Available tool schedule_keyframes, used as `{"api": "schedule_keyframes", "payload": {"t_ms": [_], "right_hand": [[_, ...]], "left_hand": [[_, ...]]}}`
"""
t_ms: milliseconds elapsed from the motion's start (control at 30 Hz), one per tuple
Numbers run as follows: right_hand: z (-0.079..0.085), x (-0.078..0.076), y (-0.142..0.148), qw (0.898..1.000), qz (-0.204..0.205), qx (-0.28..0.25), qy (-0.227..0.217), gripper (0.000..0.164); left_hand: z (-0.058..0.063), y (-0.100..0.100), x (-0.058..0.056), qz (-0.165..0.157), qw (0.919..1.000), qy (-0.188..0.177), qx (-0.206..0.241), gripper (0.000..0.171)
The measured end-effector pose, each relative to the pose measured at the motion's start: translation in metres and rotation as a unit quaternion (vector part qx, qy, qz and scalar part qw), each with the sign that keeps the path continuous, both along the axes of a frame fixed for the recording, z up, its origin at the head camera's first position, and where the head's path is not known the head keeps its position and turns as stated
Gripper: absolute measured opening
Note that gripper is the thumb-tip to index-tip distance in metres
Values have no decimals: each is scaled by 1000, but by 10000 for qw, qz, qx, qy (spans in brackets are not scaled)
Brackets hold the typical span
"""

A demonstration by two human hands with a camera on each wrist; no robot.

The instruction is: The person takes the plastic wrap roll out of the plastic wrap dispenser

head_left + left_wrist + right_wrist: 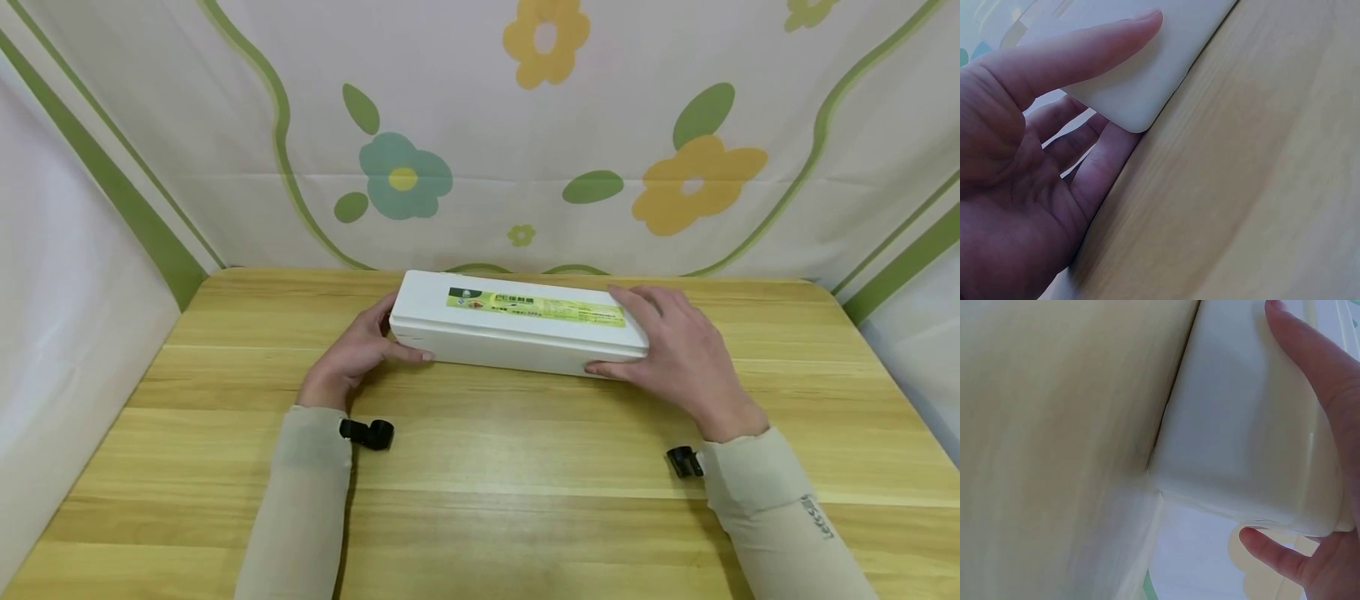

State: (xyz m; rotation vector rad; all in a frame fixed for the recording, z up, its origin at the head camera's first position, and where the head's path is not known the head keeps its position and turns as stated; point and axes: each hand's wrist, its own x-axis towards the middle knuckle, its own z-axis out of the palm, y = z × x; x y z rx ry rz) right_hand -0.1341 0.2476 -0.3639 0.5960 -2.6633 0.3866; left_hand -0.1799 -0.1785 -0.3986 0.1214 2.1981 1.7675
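Observation:
A long white cling film box (517,346) sits near the back edge of the wooden table, with a yellow-green label (536,307) on its lid. My left hand (363,337) grips its left end, thumb along the front face and the other fingers round behind. In the left wrist view, the fingers (1107,153) reach past the box's lower corner, close to the tabletop. At the other end, my right hand (678,354) holds the box with its thumb (1310,347) on the front and its palm by the lid's corner. Some right fingers are hidden behind the box.
The wooden table (487,500) extends toward me in front of the box. Behind its back edge hangs a white curtain (480,125) with printed flowers, and more fabric closes off both sides. Small black wrist cameras stick out from the left sleeve (311,492) and right sleeve (772,500).

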Motion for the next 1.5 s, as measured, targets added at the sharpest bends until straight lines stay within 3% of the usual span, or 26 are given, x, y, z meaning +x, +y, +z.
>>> {"api": "schedule_keyframes", "payload": {"t_ms": [633,933,1500], "right_hand": [[0,-2,1,10000,51,-30,24,111],[0,-2,-1,9996,-60,-102,-256,111],[1,-2,-8,9994,-91,346,-27,110]], "left_hand": [[2,0,-1,-42,9999,-46,81,109],[2,-1,0,-32,10000,-40,48,110],[2,1,1,-29,9999,-47,149,111]]}}
